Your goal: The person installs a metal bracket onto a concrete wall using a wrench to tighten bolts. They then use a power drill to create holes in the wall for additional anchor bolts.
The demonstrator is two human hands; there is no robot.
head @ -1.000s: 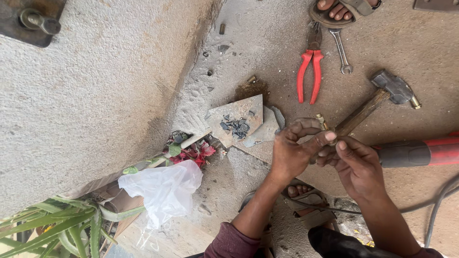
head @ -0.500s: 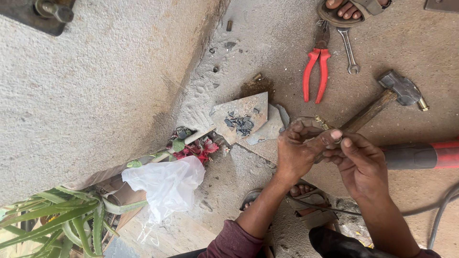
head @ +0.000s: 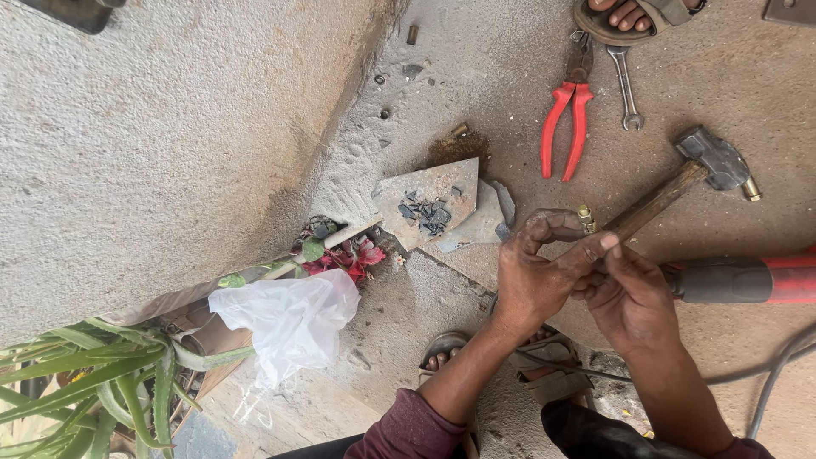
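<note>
Two hands meet in the middle of what we see, low over the concrete floor (head: 527,76). Our left hand (head: 540,276) is curled tight, its fingers clenched around a small brass piece (head: 586,218) that pokes out at the top. Our right hand (head: 625,293) presses against the left one, with its fingers folded in. We cannot tell what it grasps, because the left hand covers that spot.

A hammer (head: 693,174) with a wooden handle lies just past the hands, its handle end touching them and its metal head pointing away to the right. Red pliers (head: 568,119) and a small wrench (head: 626,85) lie farther up the floor, well apart from the hands. Beside them we see another person's foot in a sandal (head: 633,17).

A power tool with a red and grey body (head: 748,279) lies to the right, just beside the right hand. A trowel (head: 425,204) with dark bits on its blade rests to the left of the hands, near the rough wall (head: 153,144). Lower left we see a white plastic bag (head: 289,319), some red petals (head: 353,257) and a green spiky plant (head: 93,382). Our own sandalled feet (head: 446,350) show under our arms.
</note>
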